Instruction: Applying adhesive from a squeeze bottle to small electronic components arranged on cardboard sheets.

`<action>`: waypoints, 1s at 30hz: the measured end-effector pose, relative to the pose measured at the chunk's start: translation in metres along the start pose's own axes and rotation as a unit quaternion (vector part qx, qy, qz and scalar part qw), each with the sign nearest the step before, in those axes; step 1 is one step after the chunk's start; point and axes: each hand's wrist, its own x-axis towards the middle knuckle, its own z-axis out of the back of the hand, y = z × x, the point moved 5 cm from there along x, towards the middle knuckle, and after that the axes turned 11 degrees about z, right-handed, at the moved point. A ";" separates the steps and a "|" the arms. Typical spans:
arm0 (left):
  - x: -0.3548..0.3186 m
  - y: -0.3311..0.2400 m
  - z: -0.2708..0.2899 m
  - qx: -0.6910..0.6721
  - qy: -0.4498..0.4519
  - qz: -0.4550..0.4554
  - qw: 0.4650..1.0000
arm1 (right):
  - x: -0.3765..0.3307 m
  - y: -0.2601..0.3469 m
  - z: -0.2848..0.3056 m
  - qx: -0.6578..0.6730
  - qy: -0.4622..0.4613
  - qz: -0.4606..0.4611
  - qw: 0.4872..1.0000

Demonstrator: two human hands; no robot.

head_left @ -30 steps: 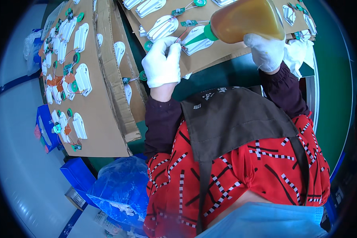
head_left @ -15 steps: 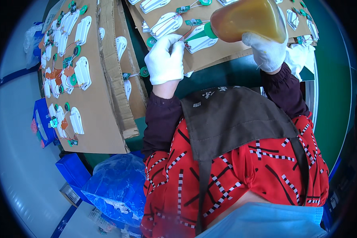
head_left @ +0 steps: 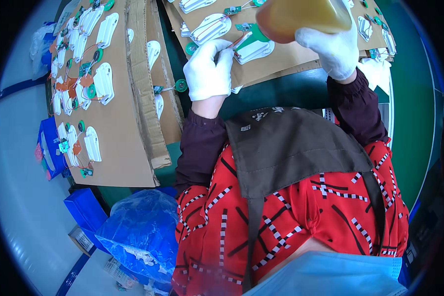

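My right hand (head_left: pixel 330 52), in a white glove, grips a squeeze bottle (head_left: pixel 301 19) of amber liquid, tilted with its green nozzle (head_left: pixel 254 37) pointing left and down. Beneath the nozzle lies a white plastic housing (head_left: pixel 255 52) on a cardboard sheet (head_left: pixel 276 66). The nozzle's tip comes close to the fingertips of my gloved left hand (head_left: pixel 210 71). Those fingers are pinched on thin reddish wires (head_left: pixel 238 41) at the housing's left end. Whether the tip touches anything is too small to tell. A small green circuit board (head_left: pixel 244 27) lies just beyond.
Cardboard (head_left: pixel 118 123) at left carries several white housings (head_left: pixel 103 83) with wired boards and round green parts. More housings (head_left: pixel 211 28) lie at the back. A blue bin lined with plastic (head_left: pixel 138 232) stands at lower left. White cloth or paper (head_left: pixel 376 74) lies right of my right hand.
The bottle and my right hand have shifted slightly left and up, the nozzle now steeper. My left hand stays pinched by the housing; the whole view has shifted slightly.
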 end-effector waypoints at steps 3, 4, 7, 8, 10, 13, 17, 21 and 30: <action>0.000 0.005 0.000 -0.023 0.003 0.015 1.000 | 0.010 -0.004 -0.010 0.032 0.024 -0.031 0.999; 0.000 0.006 0.000 -0.023 0.000 0.016 1.000 | 0.010 -0.008 -0.011 0.019 0.015 -0.050 0.998; 0.001 0.007 -0.001 -0.045 0.006 0.029 0.999 | 0.009 -0.009 -0.017 -0.001 -0.003 -0.071 0.997; 0.000 0.006 -0.002 -0.055 0.021 0.062 0.996 | 0.008 -0.007 -0.018 -0.018 -0.025 -0.080 0.996; 0.000 0.008 -0.003 -0.067 0.035 0.094 0.993 | 0.010 -0.005 -0.015 -0.036 -0.046 -0.090 0.994; 0.001 0.009 -0.002 -0.048 0.004 0.023 0.999 | 0.013 -0.004 -0.016 -0.045 -0.012 -0.092 0.995; 0.002 0.010 -0.003 -0.047 0.003 0.018 0.999 | 0.016 0.002 -0.010 -0.041 0.030 -0.052 0.997; 0.001 0.009 -0.003 -0.052 -0.001 0.024 0.998 | 0.016 0.002 -0.018 -0.042 -0.008 -0.057 0.997; 0.001 0.009 -0.004 -0.055 -0.001 0.026 0.998 | 0.013 -0.007 -0.018 0.002 -0.088 -0.031 0.996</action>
